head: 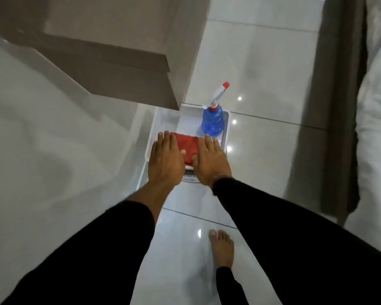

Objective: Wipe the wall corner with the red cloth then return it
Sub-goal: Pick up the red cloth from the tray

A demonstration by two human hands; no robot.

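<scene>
Two black sleeves reach down from the camera toward one folded red cloth (187,148), the only cloth in view. It is a flat, neatly squared rectangle with a soft, slightly fuzzy surface, lying inside one white tray (226,130) on the floor. One left hand (165,160) and one right hand (210,162) lie flat on it with fingers extended, palms down, pressing its left and right edges rather than gripping; only the middle strip of red shows between them. Just beyond the cloth, in the same tray, stands one blue spray bottle (212,122) with a white and red nozzle. One bare foot (222,249) rests on the glossy pale tiled floor (273,150). Brown panels (123,69) overhang the tray's far left corner.
</scene>
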